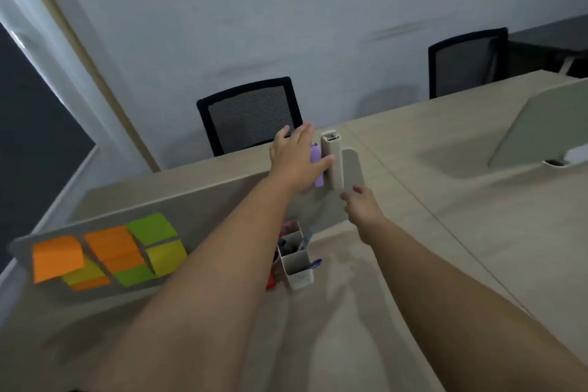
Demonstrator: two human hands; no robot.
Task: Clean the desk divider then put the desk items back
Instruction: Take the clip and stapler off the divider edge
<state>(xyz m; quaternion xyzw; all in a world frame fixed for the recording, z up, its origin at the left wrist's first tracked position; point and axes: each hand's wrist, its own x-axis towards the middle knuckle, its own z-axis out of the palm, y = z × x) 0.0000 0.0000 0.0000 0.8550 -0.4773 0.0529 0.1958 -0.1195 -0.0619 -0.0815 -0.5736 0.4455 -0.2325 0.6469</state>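
Scene: A person leans over a pale wood desk [350,312], both bare arms stretched toward the grey desk divider [203,200] that runs along its far side.
Left hand: The left hand [296,159] is laid flat over the divider's top edge near its right end, fingers spread apart, the thumb pressing a beige stapler [332,162] held upright against the panel; a lilac item [317,165], too blurred to name, sits between palm and stapler.
Right hand: The right hand [362,207] hovers just below the stapler, fingers loosely curled and holding nothing that can be seen.
Divider: It stands upright on the desk; no cloth or spray is in view, so whether it has been wiped cannot be told.
Items in place: Orange, green and yellow sticky notes [108,251] cover the divider's left part, and a white pen holder [296,261] with pens stands against its near face.
Progress: The cleaning step looks finished and the putting-back under way, judging by the items already set along the panel.
Left to do: Seating the stapler and the lilac item appears to be the step in hand; any further items are out of sight.
Background: Two black mesh chairs [251,114] face the opposite side; a second divider [541,127] stands at the right.
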